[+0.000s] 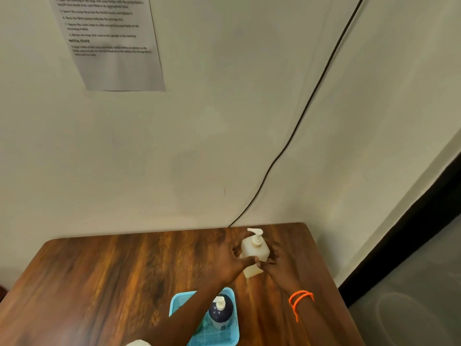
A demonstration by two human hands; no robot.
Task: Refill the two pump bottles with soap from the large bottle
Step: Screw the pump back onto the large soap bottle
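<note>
On the brown wooden surface (99, 283), beyond the blue plastic basket (179, 302) holding a dark pump bottle (220, 314), left hand (230, 262) and right hand (277, 267) fingers grip the white square pump bottle (254, 253), pump fitted; refilling looks unfinished.

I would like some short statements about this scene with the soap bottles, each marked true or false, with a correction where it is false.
1. Both hands hold the white pump bottle. True: the left hand and the right hand grip it from either side.
2. The dark pump bottle lies on its side on the table. False: it stands upright in the blue basket.
3. The white pump bottle has its pump head on. True.
4. An orange band is on the left wrist. False: it is on the right wrist.
5. The white pump bottle is inside the blue basket. False: it is over the wooden table, beyond the basket.
</note>
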